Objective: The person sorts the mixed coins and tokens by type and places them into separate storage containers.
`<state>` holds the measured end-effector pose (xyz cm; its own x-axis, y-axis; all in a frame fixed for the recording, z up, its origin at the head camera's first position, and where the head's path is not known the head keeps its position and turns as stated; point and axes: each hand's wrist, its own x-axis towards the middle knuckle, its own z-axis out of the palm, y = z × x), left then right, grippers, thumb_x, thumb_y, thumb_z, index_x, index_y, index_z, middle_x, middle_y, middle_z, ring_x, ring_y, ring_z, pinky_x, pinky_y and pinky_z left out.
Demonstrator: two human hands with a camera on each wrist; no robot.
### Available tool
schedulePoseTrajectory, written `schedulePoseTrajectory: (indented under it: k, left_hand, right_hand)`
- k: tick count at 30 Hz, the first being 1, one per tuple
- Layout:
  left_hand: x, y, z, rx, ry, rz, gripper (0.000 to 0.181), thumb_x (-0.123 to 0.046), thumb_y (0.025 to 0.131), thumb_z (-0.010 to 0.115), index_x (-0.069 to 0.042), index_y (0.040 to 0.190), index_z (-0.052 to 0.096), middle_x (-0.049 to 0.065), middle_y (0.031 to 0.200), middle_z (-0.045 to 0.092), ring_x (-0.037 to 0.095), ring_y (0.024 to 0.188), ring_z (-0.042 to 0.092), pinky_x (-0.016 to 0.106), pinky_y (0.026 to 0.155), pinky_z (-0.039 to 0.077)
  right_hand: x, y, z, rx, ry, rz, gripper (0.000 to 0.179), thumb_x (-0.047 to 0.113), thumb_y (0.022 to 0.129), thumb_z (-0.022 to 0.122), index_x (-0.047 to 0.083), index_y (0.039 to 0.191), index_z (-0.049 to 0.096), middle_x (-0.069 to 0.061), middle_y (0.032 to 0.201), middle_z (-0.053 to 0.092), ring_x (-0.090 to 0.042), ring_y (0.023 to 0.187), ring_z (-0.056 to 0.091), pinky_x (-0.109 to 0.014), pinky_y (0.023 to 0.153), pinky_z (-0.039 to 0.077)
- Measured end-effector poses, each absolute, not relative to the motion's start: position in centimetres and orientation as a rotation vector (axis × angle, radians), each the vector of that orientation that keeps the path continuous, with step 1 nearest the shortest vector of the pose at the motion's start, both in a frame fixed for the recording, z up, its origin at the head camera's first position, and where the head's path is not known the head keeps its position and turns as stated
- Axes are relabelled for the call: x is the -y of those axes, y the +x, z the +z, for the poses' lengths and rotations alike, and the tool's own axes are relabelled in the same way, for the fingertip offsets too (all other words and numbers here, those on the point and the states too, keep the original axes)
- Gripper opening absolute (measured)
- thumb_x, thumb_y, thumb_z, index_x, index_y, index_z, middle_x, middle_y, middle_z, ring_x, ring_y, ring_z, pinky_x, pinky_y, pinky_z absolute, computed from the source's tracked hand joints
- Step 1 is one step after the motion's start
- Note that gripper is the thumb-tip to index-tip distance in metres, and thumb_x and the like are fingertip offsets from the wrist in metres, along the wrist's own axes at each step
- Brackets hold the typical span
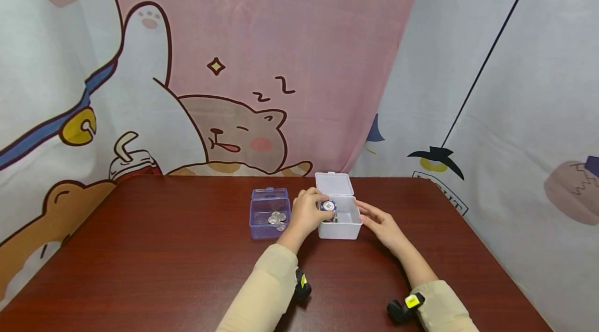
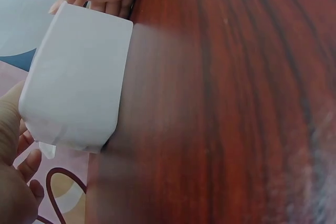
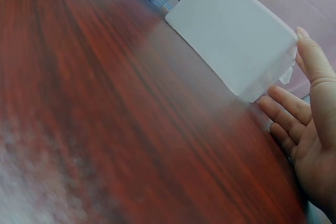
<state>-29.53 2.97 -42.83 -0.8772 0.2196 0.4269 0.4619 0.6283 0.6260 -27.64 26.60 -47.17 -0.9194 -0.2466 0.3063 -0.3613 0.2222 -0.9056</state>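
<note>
A white lidded box point(image 1: 339, 232) stands on the table with its lid flipped up at the back. My left hand point(image 1: 306, 211) reaches over its left wall, thumb and fingers about a blue-and-white poker chip point(image 1: 329, 205). More chips point(image 1: 334, 217) show partly below that one, inside the box. Fairly straight fingers of my right hand point(image 1: 381, 224) touch the box's right wall; the right wrist view shows that hand point(image 3: 310, 114) beside the box point(image 3: 233, 35). From the left wrist, the box's front point(image 2: 79, 77) hides the chips.
Left of the white box stands a translucent purple box point(image 1: 259, 232), its lid raised, with several silver coins point(image 1: 277, 218) inside. Both stand near the back edge of the dark red wooden table point(image 1: 164, 259). A printed cloth point(image 1: 337, 61) hangs behind.
</note>
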Motion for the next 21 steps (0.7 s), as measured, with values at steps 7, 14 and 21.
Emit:
schedulePoseTrajectory:
  k: [7,14,21]
  left_hand:
    - [-2.95,-29.31,-42.96,2.534,-0.541,-1.098,0.041,-0.026,0.069,0.084,-0.01,0.105,0.075,-0.004,0.099,0.064,0.017,0.092,0.052,0.036,0.079,0.038]
    - [-2.91,-29.19,-42.87,2.524,-0.541,-1.115,0.043,-0.025,0.07,0.084,-0.008,0.108,0.074,-0.001,0.102,0.064,0.019,0.094,0.053,0.038,0.079,0.039]
    - [-3.01,-29.05,-42.75,2.539,-0.542,-1.141,0.044,-0.024,0.071,0.084,-0.006,0.11,0.073,0.001,0.105,0.063,0.022,0.096,0.053,0.041,0.081,0.04]
  right_hand:
    - [-26.77,-27.79,-47.4,2.408,0.559,1.781,0.045,0.01,0.096,0.058,0.0,0.138,0.049,-0.026,0.131,0.052,-0.025,0.114,0.055,-0.021,0.087,0.045]
    - [-26.75,-27.74,-47.3,2.407,0.563,1.782,0.045,0.009,0.095,0.058,0.001,0.139,0.049,-0.025,0.131,0.053,-0.024,0.115,0.054,-0.021,0.087,0.045]
    - [-26.83,-27.72,-47.35,2.413,0.556,1.772,0.044,0.01,0.096,0.058,0.001,0.138,0.049,-0.025,0.13,0.053,-0.027,0.115,0.054,-0.021,0.087,0.045]
